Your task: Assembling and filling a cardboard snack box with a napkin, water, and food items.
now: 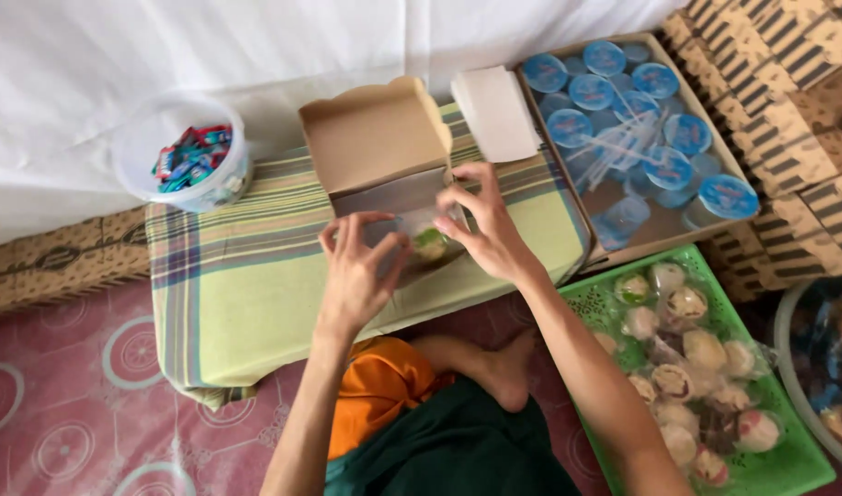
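At the far left a clear tub [184, 152] of small wrapped sweets stood on the floor beside the cushion [246, 276], within reach of the left arm. The cushion, covered in striped cloth, served as a low table and carried the open box [377, 147], whose lid stood tilted back so the inside lay free for both hands.

The left hand [356, 271] sat at the near edge of the box, fingers curled in a narrow grip around a wrapped snack [430, 243], clear film with something green inside. The right hand [485, 225] met it from the other side, fingers spread over the box's near right corner and touching the same snack. The snack lay low in the box's front, between the two hands; whether either hand truly pinched it or only steadied it, I could not tell.

A white stack [496, 112], perhaps flat boxes, leaned beside the open box. Right of it a carton [568, 230] held sealed cups [661, 167] with blue lids and loose straws. Below, a green tray [779, 468] held wrapped cakes [706, 354], just beside the right forearm.

The fingers hid most of the box's inside. A basin [807, 367] at the right edge was cut off, and its contents were too dark to name.
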